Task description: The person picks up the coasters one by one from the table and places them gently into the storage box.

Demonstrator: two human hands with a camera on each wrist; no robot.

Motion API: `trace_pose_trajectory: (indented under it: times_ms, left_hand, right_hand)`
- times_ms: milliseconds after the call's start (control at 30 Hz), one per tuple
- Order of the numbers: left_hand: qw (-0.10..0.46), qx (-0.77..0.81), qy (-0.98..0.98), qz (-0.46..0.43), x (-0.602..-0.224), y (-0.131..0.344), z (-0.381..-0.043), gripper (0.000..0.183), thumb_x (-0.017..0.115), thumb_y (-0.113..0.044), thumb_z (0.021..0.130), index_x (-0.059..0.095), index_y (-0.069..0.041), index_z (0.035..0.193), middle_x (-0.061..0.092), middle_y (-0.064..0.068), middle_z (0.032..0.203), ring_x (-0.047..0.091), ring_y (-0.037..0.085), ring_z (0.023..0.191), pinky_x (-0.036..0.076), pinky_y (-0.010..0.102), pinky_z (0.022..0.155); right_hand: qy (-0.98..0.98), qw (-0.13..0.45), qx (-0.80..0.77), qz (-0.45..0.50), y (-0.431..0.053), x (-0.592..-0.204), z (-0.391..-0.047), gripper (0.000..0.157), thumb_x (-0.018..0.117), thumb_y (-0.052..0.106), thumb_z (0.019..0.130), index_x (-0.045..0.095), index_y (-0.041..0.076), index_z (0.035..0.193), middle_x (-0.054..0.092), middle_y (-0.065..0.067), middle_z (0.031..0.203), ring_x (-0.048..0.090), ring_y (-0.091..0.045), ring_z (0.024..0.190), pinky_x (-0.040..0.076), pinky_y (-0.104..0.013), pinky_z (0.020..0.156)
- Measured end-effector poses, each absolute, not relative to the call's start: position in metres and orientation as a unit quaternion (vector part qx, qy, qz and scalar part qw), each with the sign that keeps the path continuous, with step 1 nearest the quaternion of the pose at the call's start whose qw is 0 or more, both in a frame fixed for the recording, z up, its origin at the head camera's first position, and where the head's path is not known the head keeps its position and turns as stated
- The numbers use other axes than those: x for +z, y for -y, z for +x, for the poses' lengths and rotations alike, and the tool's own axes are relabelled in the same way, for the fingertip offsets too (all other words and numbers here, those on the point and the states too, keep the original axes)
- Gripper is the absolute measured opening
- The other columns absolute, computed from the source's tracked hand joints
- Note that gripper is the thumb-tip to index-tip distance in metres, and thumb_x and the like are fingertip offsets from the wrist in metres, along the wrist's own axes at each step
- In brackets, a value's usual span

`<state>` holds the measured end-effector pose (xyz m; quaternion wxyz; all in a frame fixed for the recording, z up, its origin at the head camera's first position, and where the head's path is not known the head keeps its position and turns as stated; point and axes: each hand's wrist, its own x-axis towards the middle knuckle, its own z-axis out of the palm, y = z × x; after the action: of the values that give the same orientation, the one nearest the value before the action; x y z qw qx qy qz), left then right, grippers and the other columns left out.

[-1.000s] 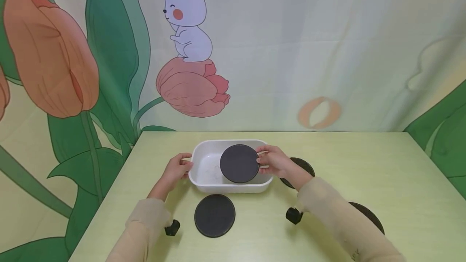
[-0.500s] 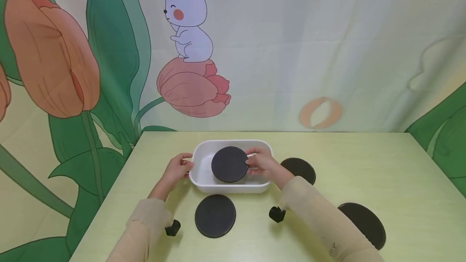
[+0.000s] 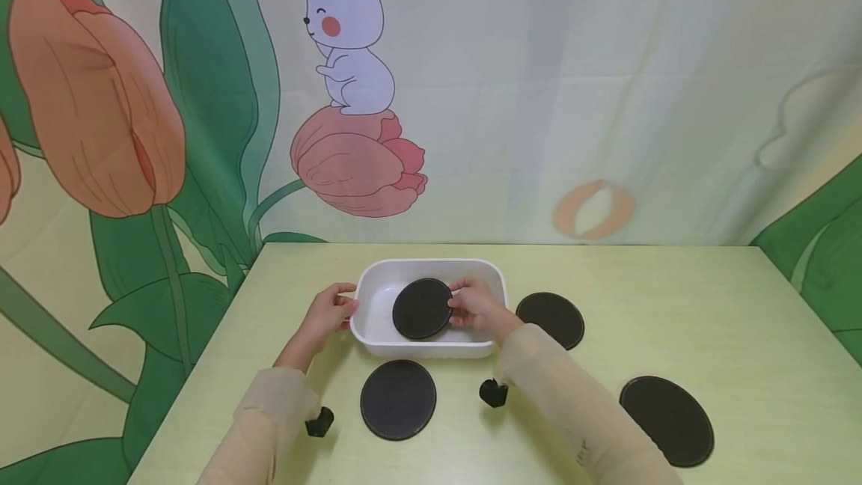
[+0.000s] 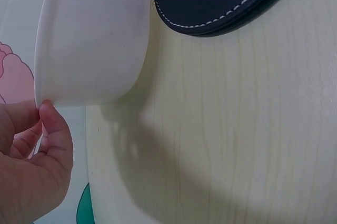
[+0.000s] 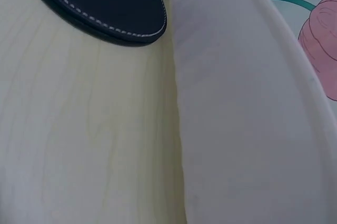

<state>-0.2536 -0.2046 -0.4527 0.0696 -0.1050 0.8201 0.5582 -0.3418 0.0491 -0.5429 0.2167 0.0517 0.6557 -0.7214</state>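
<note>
A white oval-cornered tub [image 3: 377,343] stands at the back of the table. My left hand [image 3: 328,313] pinches its left rim between thumb and finger, as the left wrist view also shows. Inside the tub's outline, my right hand [image 3: 477,304] pinches the right edge of a round black coaster [image 3: 422,309], low over the tub floor. Another black coaster [image 3: 398,400], with white stitching round its edge, lies on the table just in front of the tub. In the right wrist view the tub's wall [image 5: 237,87] hides the right hand.
Right of the tub lies a black coaster [image 3: 552,319], and a further one [image 3: 667,421] is nearer the front right, partly behind the right sleeve [image 3: 572,403]. A printed curtain [image 3: 512,96] hangs behind the table's back edge.
My right hand has moved left and down into the tub with the coaster, which now sits lower and tilts. The left hand has stayed on the rim.
</note>
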Motion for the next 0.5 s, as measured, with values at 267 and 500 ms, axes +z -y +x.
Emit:
trace_pose_trajectory:
  times_ms: [267, 500]
  left_hand:
    - [0.072, 0.562, -0.818, -0.101, -0.454, 0.205, -0.253, 0.034, 0.050, -0.005, 0.088, 0.044, -0.001, 0.122, 0.050, 0.010, 0.092, 0.054, 0.014, 0.070, 0.047, 0.025, 0.061]
    - [0.074, 0.554, -0.823, -0.102, -0.452, 0.206, -0.252, 0.034, 0.049, -0.006, 0.089, 0.044, -0.003, 0.123, 0.051, 0.013, 0.097, 0.055, 0.018, 0.074, 0.047, 0.027, 0.063]
  right_hand:
    - [-0.696, 0.207, -0.678, 0.113, -0.045, -0.533, -0.331, 0.031, 0.051, -0.015, 0.071, 0.051, 0.004, 0.095, 0.048, -0.007, 0.066, 0.049, -0.018, 0.053, 0.049, -0.036, 0.052]
    - [-0.718, 0.208, -0.654, 0.113, -0.045, -0.458, -0.281, 0.036, 0.046, -0.015, 0.074, 0.046, -0.004, 0.107, 0.040, -0.004, 0.062, 0.041, -0.011, 0.050, 0.046, -0.025, 0.047]
